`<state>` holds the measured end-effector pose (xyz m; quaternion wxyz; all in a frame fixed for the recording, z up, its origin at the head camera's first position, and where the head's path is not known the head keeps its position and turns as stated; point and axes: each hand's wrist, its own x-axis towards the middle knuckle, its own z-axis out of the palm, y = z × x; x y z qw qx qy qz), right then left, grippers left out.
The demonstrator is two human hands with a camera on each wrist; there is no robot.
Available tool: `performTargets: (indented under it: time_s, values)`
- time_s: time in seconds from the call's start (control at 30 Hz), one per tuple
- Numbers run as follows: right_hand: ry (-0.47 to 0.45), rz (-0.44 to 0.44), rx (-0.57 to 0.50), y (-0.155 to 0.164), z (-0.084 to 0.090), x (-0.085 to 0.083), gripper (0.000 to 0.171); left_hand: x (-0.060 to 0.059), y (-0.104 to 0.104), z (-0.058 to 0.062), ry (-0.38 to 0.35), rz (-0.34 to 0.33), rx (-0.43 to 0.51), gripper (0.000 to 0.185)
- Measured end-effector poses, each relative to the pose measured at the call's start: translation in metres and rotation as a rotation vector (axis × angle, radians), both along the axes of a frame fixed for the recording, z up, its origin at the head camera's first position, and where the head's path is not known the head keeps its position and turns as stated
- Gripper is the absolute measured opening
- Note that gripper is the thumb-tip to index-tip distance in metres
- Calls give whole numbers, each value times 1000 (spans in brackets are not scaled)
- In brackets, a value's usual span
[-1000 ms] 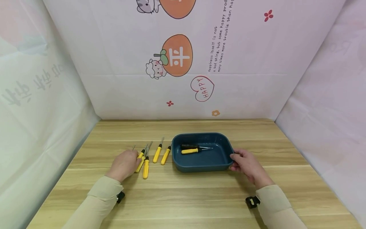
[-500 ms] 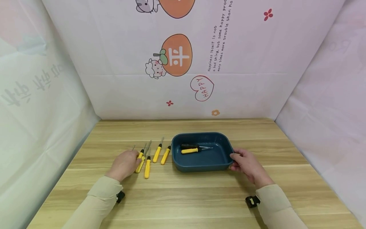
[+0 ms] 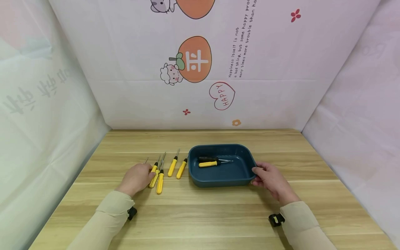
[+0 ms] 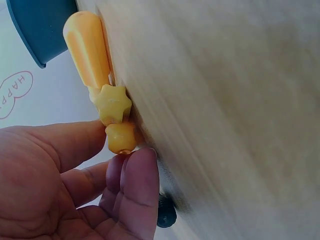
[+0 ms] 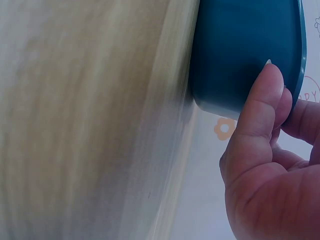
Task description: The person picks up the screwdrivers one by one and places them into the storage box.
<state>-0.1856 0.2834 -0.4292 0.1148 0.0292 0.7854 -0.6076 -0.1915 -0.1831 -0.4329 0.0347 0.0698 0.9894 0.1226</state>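
Observation:
My left hand [image 3: 135, 178] is at the left of a group of yellow-handled screwdrivers on the table. In the left wrist view, its thumb and fingers pinch the handle end of one screwdriver [image 4: 120, 138]. Touching or close beside that lies a screwdriver with a star-shaped handle end [image 4: 114, 103], and past it a smoother yellow handle [image 4: 87, 47]. My right hand [image 3: 271, 181] grips the right front corner of a dark blue rectangular box [image 3: 223, 183], thumb at the rim and fingers against the outer wall. Inside the box are a yellow-handled screwdriver [image 3: 207, 164] and a black-handled one [image 3: 207, 159].
Two separate yellow screwdrivers, one [image 3: 172, 167] and another [image 3: 181, 169], lie between the group and the box. A dark rounded handle end [image 4: 166, 212] shows behind the left fingers. White printed sheets [image 3: 265, 104] enclose the wooden table [image 3: 200, 215] at the back and sides.
The front screwdriver of the group has shifted slightly, its shaft swinging to the right and then a little back. Both hands and the box have stayed in place.

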Motion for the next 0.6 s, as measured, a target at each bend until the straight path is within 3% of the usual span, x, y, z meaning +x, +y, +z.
performTargets:
  time_s: [0.6]
  values:
    - [5,9,-2,1,-2,-2,49,-1,-2,-1,-38,16,100,34]
